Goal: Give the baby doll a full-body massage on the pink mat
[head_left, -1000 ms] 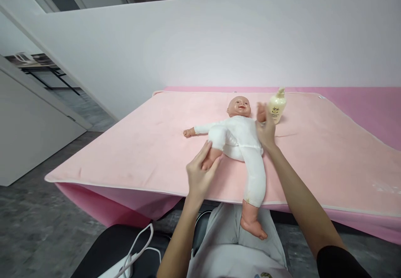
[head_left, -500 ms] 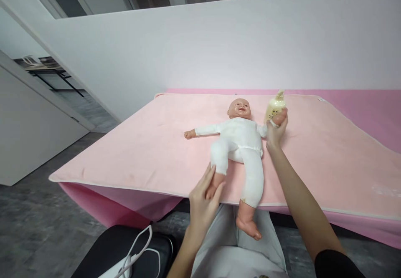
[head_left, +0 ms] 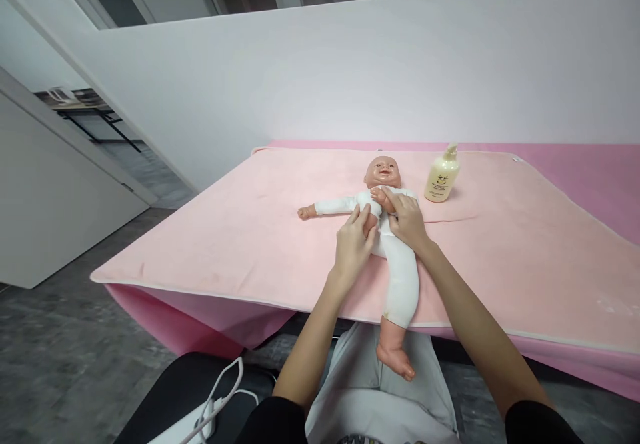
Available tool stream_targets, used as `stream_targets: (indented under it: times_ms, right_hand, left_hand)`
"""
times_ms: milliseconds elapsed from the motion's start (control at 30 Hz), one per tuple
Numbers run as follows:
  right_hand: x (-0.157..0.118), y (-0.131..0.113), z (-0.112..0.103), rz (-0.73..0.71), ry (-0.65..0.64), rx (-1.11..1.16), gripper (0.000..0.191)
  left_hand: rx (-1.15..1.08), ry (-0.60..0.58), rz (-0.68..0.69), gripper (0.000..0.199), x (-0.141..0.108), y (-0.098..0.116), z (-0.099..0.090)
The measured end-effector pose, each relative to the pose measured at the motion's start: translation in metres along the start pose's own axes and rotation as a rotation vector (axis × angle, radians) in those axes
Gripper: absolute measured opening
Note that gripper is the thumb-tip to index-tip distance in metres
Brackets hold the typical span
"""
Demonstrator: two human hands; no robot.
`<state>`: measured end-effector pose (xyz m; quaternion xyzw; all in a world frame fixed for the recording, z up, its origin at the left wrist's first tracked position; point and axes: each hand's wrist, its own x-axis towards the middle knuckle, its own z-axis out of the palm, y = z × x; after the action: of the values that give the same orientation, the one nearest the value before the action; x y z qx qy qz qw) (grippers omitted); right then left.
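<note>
A baby doll (head_left: 401,277) with a white cloth body lies face up on a pink blanket (head_left: 240,231). My left hand (head_left: 351,247) is closed round one foot of the doll, whose leg is bent up against its belly. Over the doll's chest, my right hand (head_left: 407,221) grips one doll hand (head_left: 382,199), drawn across the body. Foot and hand are close together. The doll's other arm stretches out to the left, and its other leg hangs past the table's front edge. Right of the doll stands a pale yellow pump bottle (head_left: 442,177).
A white wall (head_left: 350,77) rises behind the table. At the lower left is a black seat (head_left: 165,404) with a white power strip (head_left: 185,427) and cable on it. The pink cover hangs down at the table's front.
My left hand has pushed the doll's leg up towards its belly. My right hand has brought the doll's arm inward from beside the bottle to across the chest.
</note>
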<state>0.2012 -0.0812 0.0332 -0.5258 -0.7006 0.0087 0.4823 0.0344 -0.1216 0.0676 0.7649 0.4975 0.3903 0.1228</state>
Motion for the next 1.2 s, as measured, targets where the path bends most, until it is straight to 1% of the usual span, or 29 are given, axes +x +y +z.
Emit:
stream_targets:
  times_ms: [33,67,133,167,200,233,300,333,367,433,467,500,533,600,633,667,700,733,800,833,867,900,933,1000,1067,1133,1200]
  right_hand:
    - [0.000,0.001,-0.001,-0.004,-0.040,-0.017,0.059]
    - [0.000,0.002,-0.001,0.015,-0.023,-0.002,0.061]
    - [0.002,0.008,-0.003,0.095,0.117,0.096,0.062]
    - [0.004,0.012,-0.003,0.147,0.206,0.159,0.064]
    - [0.005,0.017,-0.004,0.210,0.301,0.218,0.065]
    - [0.007,0.023,-0.004,0.280,0.396,0.270,0.067]
    - [0.009,0.036,-0.004,0.431,0.572,0.358,0.071]
    - [0.009,0.043,-0.005,0.508,0.653,0.395,0.073]
    - [0.009,0.050,-0.005,0.587,0.727,0.428,0.075]
    - [0.008,0.060,-0.008,0.730,0.841,0.480,0.077]
    - [0.008,0.063,-0.010,0.776,0.880,0.491,0.078]
    - [0.008,0.063,-0.011,0.788,0.907,0.489,0.078]
    - [0.008,0.062,-0.012,0.762,0.914,0.478,0.078]
    - [0.009,0.053,-0.012,0.615,0.871,0.431,0.077]
    - [0.009,0.046,-0.010,0.522,0.817,0.402,0.075]
    - [0.008,0.039,-0.008,0.427,0.732,0.377,0.073]
    - [0.008,0.032,-0.005,0.334,0.610,0.353,0.069]
    - [0.007,0.026,-0.002,0.245,0.462,0.326,0.065]
    - [0.006,0.018,0.002,0.101,0.175,0.285,0.061]
    - [0.006,0.016,0.003,0.069,0.090,0.288,0.061]
    - [0.007,0.016,0.003,0.072,0.073,0.314,0.062]
    - [0.008,0.018,0.002,0.114,0.117,0.360,0.062]
    - [0.010,0.022,0.000,0.189,0.201,0.420,0.062]
    - [0.014,0.032,-0.005,0.408,0.405,0.538,0.060]
    - [0.017,0.044,-0.010,0.641,0.597,0.617,0.059]
    - [0.017,0.058,-0.014,0.820,0.760,0.672,0.059]
    - [0.014,0.071,-0.018,0.958,0.866,0.696,0.061]
  left_hand:
    - [0.007,-0.020,0.010,0.047,0.002,0.002,0.001]
    - [0.006,-0.024,0.025,0.046,0.000,0.004,-0.001]
    - [-0.011,0.019,0.067,0.044,-0.014,0.009,-0.011]
    - [-0.016,0.072,0.081,0.042,-0.026,0.011,-0.018]
    - [-0.013,0.150,0.084,0.039,-0.039,0.012,-0.025]
    - [-0.005,0.247,0.079,0.038,-0.054,0.013,-0.031]
    - [0.004,0.447,0.051,0.043,-0.085,0.012,-0.036]
    - [0.001,0.526,0.031,0.048,-0.099,0.010,-0.035]
    - [-0.007,0.579,0.005,0.052,-0.111,0.008,-0.033]
    - [-0.031,0.631,-0.061,0.059,-0.127,0.005,-0.026]
    - [-0.050,0.641,-0.091,0.062,-0.129,0.004,-0.022]
    - [-0.075,0.647,-0.116,0.064,-0.127,0.004,-0.019]
    - [-0.108,0.646,-0.130,0.066,-0.121,0.003,-0.017]
    - [-0.189,0.619,-0.132,0.068,-0.097,0.003,-0.013]
    - [-0.226,0.580,-0.119,0.067,-0.082,0.003,-0.011]
    - [-0.254,0.530,-0.108,0.062,-0.066,0.003,-0.009]
    - [-0.268,0.475,-0.100,0.054,-0.050,0.002,-0.006]
    - [-0.279,0.404,-0.091,0.048,-0.036,0.001,-0.004]
    - [-0.301,0.305,-0.094,0.044,-0.018,0.001,-0.003]
    - [-0.315,0.282,-0.099,0.045,-0.014,0.001,-0.004]
    - [-0.327,0.279,-0.107,0.045,-0.015,0.003,-0.006]
    - [-0.335,0.293,-0.117,0.045,-0.020,0.004,-0.011]
    - [-0.339,0.315,-0.126,0.044,-0.029,0.006,-0.016]
    - [-0.327,0.363,-0.144,0.041,-0.053,0.010,-0.026]
    - [-0.314,0.380,-0.144,0.037,-0.081,0.013,-0.033]
    - [-0.307,0.375,-0.136,0.032,-0.108,0.014,-0.033]
    - [-0.295,0.377,-0.152,0.029,-0.129,0.014,-0.028]
